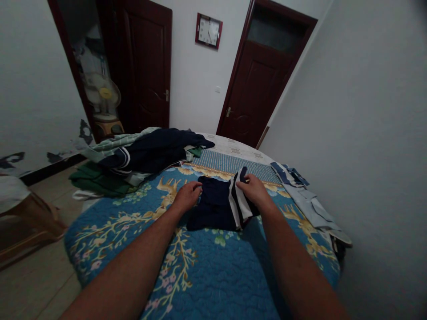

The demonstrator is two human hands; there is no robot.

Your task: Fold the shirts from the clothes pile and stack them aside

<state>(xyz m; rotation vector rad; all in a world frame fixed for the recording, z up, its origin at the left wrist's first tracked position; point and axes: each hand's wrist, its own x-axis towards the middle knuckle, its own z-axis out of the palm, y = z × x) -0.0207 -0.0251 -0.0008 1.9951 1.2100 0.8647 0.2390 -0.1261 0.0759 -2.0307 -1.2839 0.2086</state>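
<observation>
A dark navy garment (215, 202) with white stripes lies folded on the blue floral bedspread (227, 275); its exact kind cannot be made out. My right hand (252, 190) pinches the striped end, lifting that edge a little off the bed. At the garment's left upper corner is my left hand (189, 195), its fingers closed together against the fabric edge. Part of the striped end is hidden behind my right hand.
Rumpled clothes (156, 149), navy, green and checked, are heaped at the bed's far left. Folded clothes (308, 204) line the right edge by the wall. A wooden stool (36, 218) stands at left, and a fan (103, 93) is in the doorway.
</observation>
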